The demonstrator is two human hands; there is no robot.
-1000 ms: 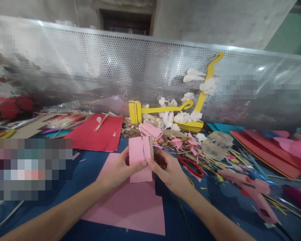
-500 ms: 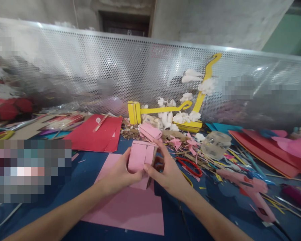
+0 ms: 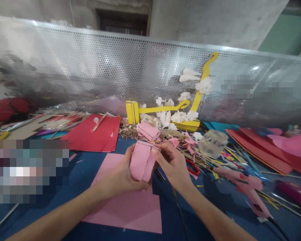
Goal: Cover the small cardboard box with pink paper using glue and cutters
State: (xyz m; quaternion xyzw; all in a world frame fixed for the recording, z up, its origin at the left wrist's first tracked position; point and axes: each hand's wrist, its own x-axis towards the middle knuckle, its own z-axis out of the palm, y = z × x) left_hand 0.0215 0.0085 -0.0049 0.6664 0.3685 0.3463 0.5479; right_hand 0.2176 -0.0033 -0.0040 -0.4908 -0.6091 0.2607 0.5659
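- Hands meet over the middle of the counter [image 3: 40, 214], both closed on one small pink paper-covered box [image 3: 141, 161] held up off the surface.
- The left hand [image 3: 120, 177] wraps the box from the near left side, its thumb lying across the lower front; the right hand [image 3: 174, 165] pinches the upper right edge, its fingertips [image 3: 156, 151] on the top corner.
- The box's long axis runs up and away from the person, leaning a little; its top end points toward the perforated metal screen [image 3: 140, 73] at the back. Pink paper folds round its front in overlapping strips.
- Both hands touch the box, so neither is clearly nearer; the left carries more of it from below, and the right works at the top.
- Directly beneath lies a flat pink paper sheet [image 3: 130, 207] on the blue counter, apart from the box.
- Just beyond the box sits another pink folded piece [image 3: 148, 131] among paper scraps, and farther back a yellow paper model with white tufts [image 3: 188, 113].
- To the right: a clear tape roll [image 3: 213, 143], red-handled scissors [image 3: 193, 168] partly hidden by the right hand, and a pink glue gun [image 3: 251, 190]. To the left: red paper sheets [image 3: 95, 134].
- No brand, label or writing can be read anywhere; several patches of the view are blurred out.
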